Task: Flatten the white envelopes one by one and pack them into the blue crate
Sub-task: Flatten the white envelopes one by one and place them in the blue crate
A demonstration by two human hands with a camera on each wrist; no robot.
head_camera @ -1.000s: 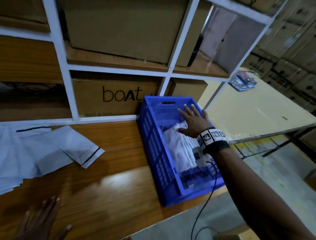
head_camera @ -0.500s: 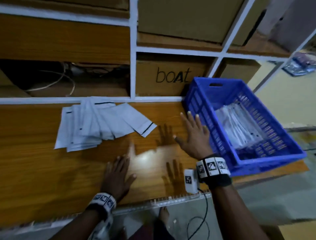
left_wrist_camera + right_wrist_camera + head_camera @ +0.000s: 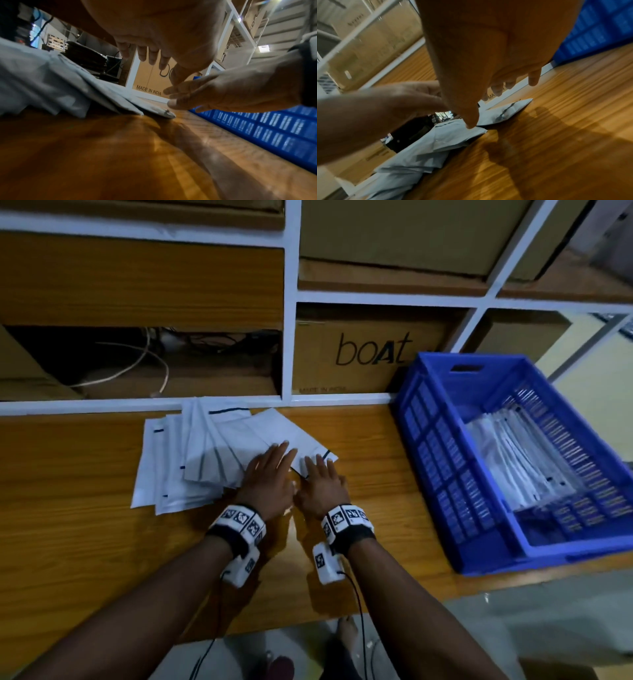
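Observation:
A fanned pile of white envelopes (image 3: 202, 453) lies on the wooden bench by the shelf. The rightmost envelope (image 3: 291, 433) sticks out toward the blue crate (image 3: 431, 460), which stands at the right with several flattened envelopes (image 3: 517, 453) inside. My left hand (image 3: 270, 477) and right hand (image 3: 322, 484) sit side by side over that envelope's near corner, fingers straight. In the left wrist view the left fingers (image 3: 150, 55) hang just above the paper. In the right wrist view the right thumb (image 3: 471, 121) seems to touch the envelope (image 3: 505, 112). Neither hand grips anything.
A white-framed shelf (image 3: 291, 320) runs along the back with a "boAt" cardboard box (image 3: 363, 354) and loose cables (image 3: 144, 364). The bench's front edge (image 3: 342, 614) is near my body. Bare wood (image 3: 85, 525) lies left of and in front of the pile.
My right hand left the crate and moved left to the pile. My left hand moved forward from the bench's front to the same envelope. The head view swung left.

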